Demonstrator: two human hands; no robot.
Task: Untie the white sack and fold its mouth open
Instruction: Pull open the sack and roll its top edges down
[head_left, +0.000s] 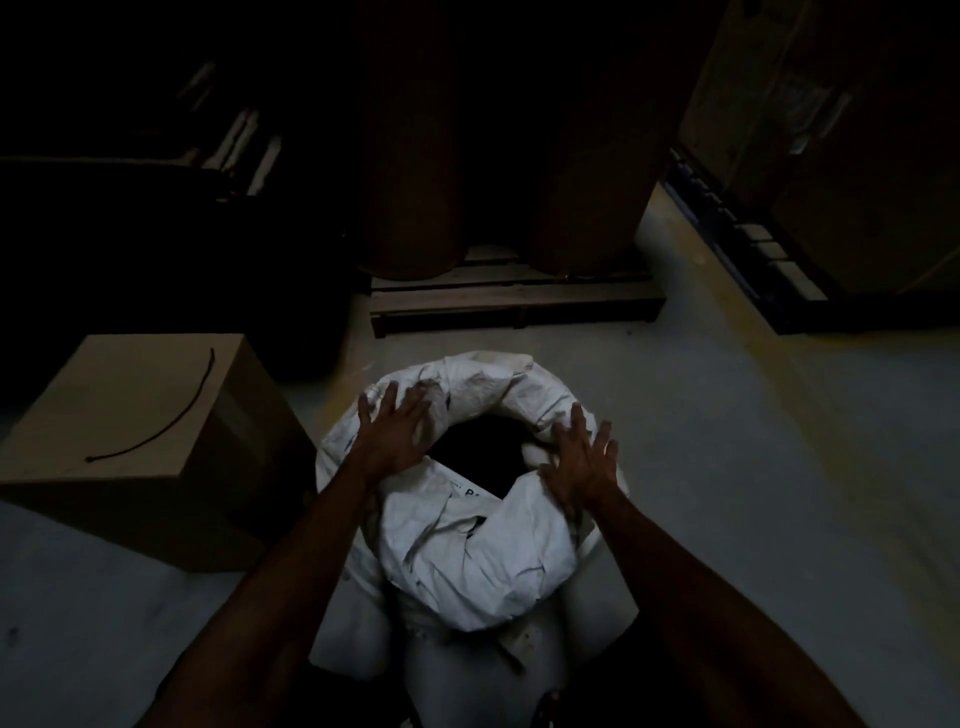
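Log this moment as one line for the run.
white sack: mouth open, rim rolled down | left hand, right hand: flat on rim | tie: on box

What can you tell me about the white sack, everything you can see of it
The white sack stands upright on the pale floor, beside a cardboard box. It looks like crinkled woven plastic, with some dark print near the opening, too small to read. Its mouth is open and rolled outward into a thick collar around a dark interior; the contents cannot be made out. The left hand and right hand lie flat, fingers spread, on opposite sides of the collar.
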